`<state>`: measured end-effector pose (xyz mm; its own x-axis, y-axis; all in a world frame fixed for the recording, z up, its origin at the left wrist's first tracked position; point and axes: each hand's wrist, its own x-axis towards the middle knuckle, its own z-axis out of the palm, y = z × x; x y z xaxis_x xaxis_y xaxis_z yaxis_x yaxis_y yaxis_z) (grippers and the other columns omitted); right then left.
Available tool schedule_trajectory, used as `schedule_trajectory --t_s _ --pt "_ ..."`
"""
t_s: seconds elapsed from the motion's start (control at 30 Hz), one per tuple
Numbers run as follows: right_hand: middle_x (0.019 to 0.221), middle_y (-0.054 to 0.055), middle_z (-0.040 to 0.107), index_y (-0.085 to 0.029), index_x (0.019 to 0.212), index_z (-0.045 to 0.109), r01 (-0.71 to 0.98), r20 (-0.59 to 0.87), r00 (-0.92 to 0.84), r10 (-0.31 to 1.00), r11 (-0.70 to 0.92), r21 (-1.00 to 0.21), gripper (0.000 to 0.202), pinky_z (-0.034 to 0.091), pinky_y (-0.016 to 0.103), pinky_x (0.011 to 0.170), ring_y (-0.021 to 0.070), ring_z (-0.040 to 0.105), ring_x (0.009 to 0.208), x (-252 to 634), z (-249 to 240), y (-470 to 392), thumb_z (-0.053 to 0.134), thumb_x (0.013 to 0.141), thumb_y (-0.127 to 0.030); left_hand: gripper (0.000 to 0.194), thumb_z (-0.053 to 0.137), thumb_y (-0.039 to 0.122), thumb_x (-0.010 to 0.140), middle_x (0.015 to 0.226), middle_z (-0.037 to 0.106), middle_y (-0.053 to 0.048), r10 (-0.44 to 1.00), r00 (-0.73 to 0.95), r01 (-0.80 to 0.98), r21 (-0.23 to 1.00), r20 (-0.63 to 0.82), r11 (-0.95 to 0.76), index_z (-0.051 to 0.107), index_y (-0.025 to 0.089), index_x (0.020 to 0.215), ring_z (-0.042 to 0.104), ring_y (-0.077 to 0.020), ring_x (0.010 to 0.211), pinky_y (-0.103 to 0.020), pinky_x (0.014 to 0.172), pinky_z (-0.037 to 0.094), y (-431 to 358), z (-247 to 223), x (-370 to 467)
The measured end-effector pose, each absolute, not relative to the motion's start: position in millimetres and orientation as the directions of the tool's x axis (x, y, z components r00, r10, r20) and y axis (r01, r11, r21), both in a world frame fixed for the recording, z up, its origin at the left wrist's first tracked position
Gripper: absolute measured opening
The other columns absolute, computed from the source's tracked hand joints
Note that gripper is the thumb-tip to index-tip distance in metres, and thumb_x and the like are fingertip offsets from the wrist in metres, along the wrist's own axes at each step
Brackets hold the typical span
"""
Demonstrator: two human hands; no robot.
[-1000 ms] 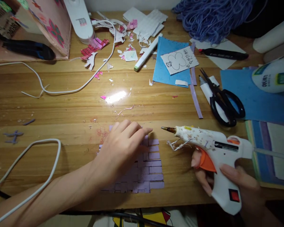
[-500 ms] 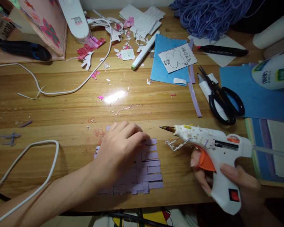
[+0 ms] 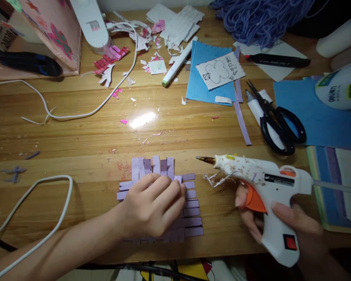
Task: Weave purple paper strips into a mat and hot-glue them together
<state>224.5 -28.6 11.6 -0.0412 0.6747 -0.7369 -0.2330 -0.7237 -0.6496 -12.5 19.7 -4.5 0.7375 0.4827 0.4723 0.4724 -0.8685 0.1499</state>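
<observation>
A mat of woven purple paper strips [image 3: 192, 212] lies on the wooden table in front of me, its strip ends sticking out unevenly. My left hand [image 3: 159, 205] rests over its middle with fingers curled, the thumb and fingertips pinching a purple strip [image 3: 178, 178] near the upper right. Much of the weave is hidden beneath that hand. To the right, my right hand [image 3: 298, 226] grips a white hot glue gun [image 3: 259, 171] by its handle, fingers around the orange trigger. The nozzle points left towards the mat, apart from it, and a clear glue stick [image 3: 336, 186] protrudes from the back.
Black-handled scissors [image 3: 276, 117], a blue sheet [image 3: 200, 72], and a marker [image 3: 277, 60] lie beyond the gun. Purple cord [image 3: 260, 23] is heaped at the back. A white cable [image 3: 66, 207] loops over my left forearm. Paper scraps [image 3: 112, 58] litter the far side.
My left hand has shifted down towards me, with its fingers more curled. The upper strip ends it covered now show, standing slightly raised. The glue gun has barely moved.
</observation>
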Motion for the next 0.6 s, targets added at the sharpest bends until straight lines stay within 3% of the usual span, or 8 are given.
schedule_trajectory --t_s 0.13,0.23,0.37,0.47,0.6 --pt "0.038 0.002 0.051 -0.019 0.069 0.067 -0.231 -0.742 -0.016 0.67 -0.725 -0.649 0.045 0.026 0.023 0.036 0.0136 0.041 0.034 225 12 -28 0.071 0.053 -0.061 0.017 0.047 0.012 0.092 0.078 0.069 -0.003 0.634 0.678 0.568 0.281 0.372 -0.773 0.063 0.014 0.093 0.057 -0.0142 0.067 -0.029 0.061 0.036 22 -6 -13" --pt "0.037 0.002 0.05 -0.02 0.068 0.066 -0.228 -0.754 -0.019 0.656 -0.737 -0.636 0.045 0.026 0.023 0.035 0.014 0.04 0.033 224 12 -28 0.071 0.052 -0.062 0.011 0.053 0.015 0.09 0.086 0.069 -0.001 0.756 0.584 0.656 0.378 0.294 -0.654 0.062 0.018 0.095 0.056 -0.0145 0.073 -0.03 0.064 0.036 32 -8 -11" --pt "0.038 0.002 0.051 -0.02 0.068 0.065 -0.21 -0.755 -0.011 0.656 -0.74 -0.639 0.046 0.027 0.024 0.035 0.0145 0.039 0.033 224 11 -29 0.07 0.052 -0.063 0.015 0.06 0.02 0.087 0.104 0.066 -0.004 0.806 0.514 0.726 0.352 0.293 -0.591 0.06 0.019 0.101 0.056 -0.0195 0.093 -0.033 0.077 0.041 49 -4 -14" --pt "0.043 0.002 0.053 -0.02 0.069 0.065 -0.209 -0.739 0.025 0.673 -0.72 -0.662 0.045 0.028 0.025 0.035 0.0144 0.04 0.033 224 11 -30 0.07 0.052 -0.061 0.016 0.058 0.021 0.087 0.104 0.063 -0.005 0.86 0.419 0.777 0.376 0.292 -0.506 0.059 0.02 0.103 0.054 -0.0209 0.098 -0.036 0.083 0.041 52 7 -30" --pt "0.045 0.002 0.053 -0.02 0.071 0.065 -0.227 -0.712 0.035 0.701 -0.689 -0.689 0.039 0.029 0.025 0.035 0.0144 0.041 0.034 222 11 -32 0.069 0.057 -0.056 0.033 0.064 0.034 0.083 0.106 0.059 -0.006 0.932 0.355 0.835 0.422 0.077 -0.353 0.056 0.02 0.112 0.053 -0.023 0.099 -0.037 0.083 0.041 39 16 -66"
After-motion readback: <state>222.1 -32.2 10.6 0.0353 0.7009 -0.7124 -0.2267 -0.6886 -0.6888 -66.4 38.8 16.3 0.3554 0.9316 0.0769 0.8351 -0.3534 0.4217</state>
